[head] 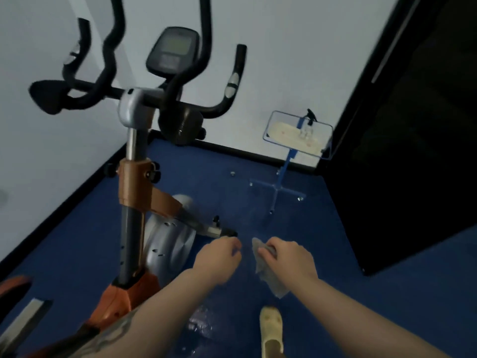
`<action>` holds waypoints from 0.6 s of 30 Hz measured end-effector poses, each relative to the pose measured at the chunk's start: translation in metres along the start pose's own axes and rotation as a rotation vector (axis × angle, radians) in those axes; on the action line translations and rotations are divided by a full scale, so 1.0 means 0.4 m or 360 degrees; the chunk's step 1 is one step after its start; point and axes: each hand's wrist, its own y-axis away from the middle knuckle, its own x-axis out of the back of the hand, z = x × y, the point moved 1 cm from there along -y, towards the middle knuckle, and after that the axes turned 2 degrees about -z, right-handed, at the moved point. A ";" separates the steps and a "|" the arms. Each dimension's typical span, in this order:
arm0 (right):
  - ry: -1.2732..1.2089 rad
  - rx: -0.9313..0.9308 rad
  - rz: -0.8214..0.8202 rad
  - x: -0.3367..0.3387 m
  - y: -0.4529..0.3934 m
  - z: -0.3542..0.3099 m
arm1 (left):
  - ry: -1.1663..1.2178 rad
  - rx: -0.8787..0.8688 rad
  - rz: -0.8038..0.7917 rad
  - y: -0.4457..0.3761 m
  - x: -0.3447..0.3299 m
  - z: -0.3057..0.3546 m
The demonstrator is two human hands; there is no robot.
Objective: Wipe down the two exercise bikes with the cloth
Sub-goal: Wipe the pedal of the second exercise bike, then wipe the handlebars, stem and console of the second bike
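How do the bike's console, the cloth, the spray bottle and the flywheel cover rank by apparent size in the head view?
1. Flywheel cover
2. Console
3. Cloth, though it is partly bunched in the right hand and nearer the camera
4. Spray bottle

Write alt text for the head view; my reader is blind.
The right hand holds a grey cloth beside the closed left hand, above blue floor. An orange and silver bike stands left.
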 end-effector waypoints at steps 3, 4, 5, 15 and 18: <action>-0.0033 0.0163 -0.0074 0.050 -0.138 -0.009 | 0.0115 0.0131 0.0217 -0.072 0.061 0.015; -0.0057 0.0205 -0.0092 0.068 -0.177 -0.016 | 0.0149 0.0182 0.0254 -0.087 0.077 0.018; -0.0098 0.0237 -0.0093 0.087 -0.214 -0.026 | 0.0164 0.0230 0.0281 -0.104 0.093 0.021; -0.1275 0.0492 0.0143 0.339 -0.471 -0.237 | 0.0898 0.0551 0.1029 -0.155 0.286 -0.020; -0.1334 0.0948 0.0405 0.406 -0.498 -0.361 | 0.1154 0.0562 0.1343 -0.163 0.367 -0.067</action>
